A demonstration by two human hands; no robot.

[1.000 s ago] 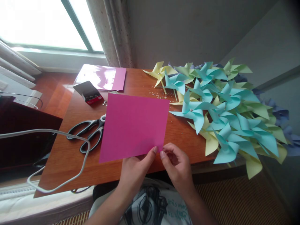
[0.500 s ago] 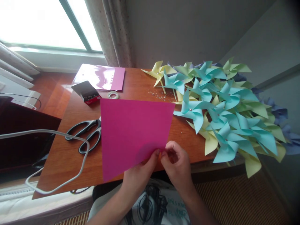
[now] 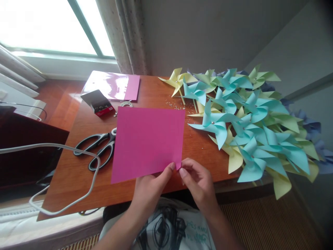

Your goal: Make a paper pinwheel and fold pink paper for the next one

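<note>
The pink sheet [image 3: 148,142] has swung back from its tilt of half a second ago and again lies nearly square over the table [image 3: 78,180] — left hand [image 3: 149,189] and right hand [image 3: 199,184] each keep a fingertip grip, closed, on its near right corner. Counted: one pair of scissors [image 3: 100,147], one small box [image 3: 98,102], one glossy pink pack [image 3: 111,85] — the pinwheels [image 3: 244,128] overlap too much to count.

Both hands [image 3: 177,184] together, fingers seemingly pinched
</note>
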